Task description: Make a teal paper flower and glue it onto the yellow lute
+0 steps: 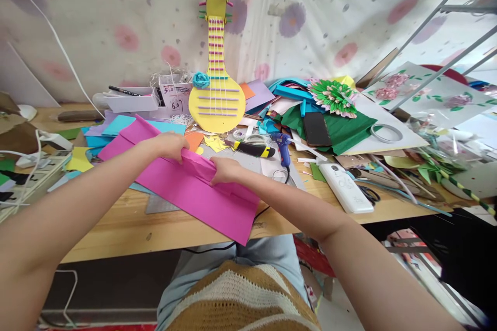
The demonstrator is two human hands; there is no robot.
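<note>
A: What does the head view show in front of the person?

B: A long sheet of pink paper (194,186) lies on a wooden table (128,227). Its long axis runs diagonally, from the far left down to the near right, and the near right corner hangs over the table's front edge.

A: And the hands?

B: The left hand (171,146) and the right hand (225,169) sit close together near the sheet's far long edge. Both are closed on the paper, fingers pinching a raised crease between them. That crease follows the sheet's length.

A: What lies around it?

B: More coloured sheets sit under the far left end. Just beyond the hands, a yellow paper guitar (217,98) stands upright against a flowered curtain (116,20), neck pointing up. To the right lie a box cutter (254,150), a blue glue gun (282,142), a dark phone (315,128) on green paper and a white remote (345,186).
</note>
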